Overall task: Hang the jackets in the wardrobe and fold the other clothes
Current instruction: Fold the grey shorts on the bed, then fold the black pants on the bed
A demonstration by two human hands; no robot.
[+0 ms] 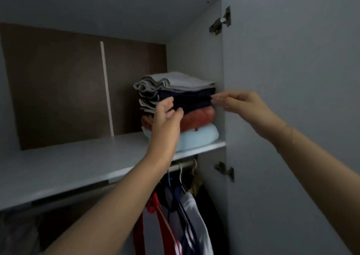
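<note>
A stack of folded clothes sits at the right end of the wardrobe shelf (78, 163): a grey piece (175, 81) on top, a dark navy piece (194, 101) under it, then a red piece (198, 118) and a light blue piece (198, 138) at the bottom. My left hand (167, 114) is against the stack's left front, fingers relaxed and touching the navy layer. My right hand (239, 103) reaches in from the right, fingertips extended at the navy piece's right edge. Jackets (187, 212) hang on hangers from the rail below.
The open wardrobe door (292, 99) stands close on the right, with two metal hinges on its inner edge. The wardrobe's side wall (196, 56) is right beside the stack. A brown back panel (58, 87) with a white strip closes the shelf's rear.
</note>
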